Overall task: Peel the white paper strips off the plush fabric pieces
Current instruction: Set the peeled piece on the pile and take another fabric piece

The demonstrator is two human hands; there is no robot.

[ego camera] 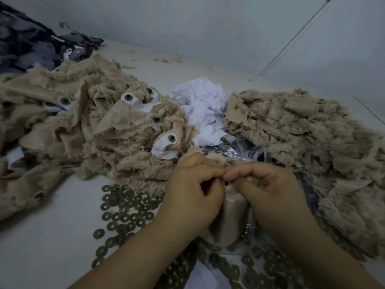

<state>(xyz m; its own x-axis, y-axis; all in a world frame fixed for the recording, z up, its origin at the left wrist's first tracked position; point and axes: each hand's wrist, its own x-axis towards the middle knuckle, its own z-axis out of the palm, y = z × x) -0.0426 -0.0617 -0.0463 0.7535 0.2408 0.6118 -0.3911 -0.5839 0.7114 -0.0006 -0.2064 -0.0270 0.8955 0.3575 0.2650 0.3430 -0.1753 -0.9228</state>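
Note:
A beige plush fabric piece hangs between my two hands at the lower middle, its smooth back side facing me. My left hand and my right hand both pinch its top edge, fingertips touching around a small dark stud. No white strip shows on this piece. To the left lies a heap of plush pieces that carry white paper strips with metal washers. A heap of plush pieces without strips lies to the right. Torn white paper is piled between the heaps.
Several flat metal washers are scattered on the white table in front of the left heap and under my forearms. A clear plastic bag lies behind my hands. Dark patterned fabric sits at the far left. A pale wall stands behind.

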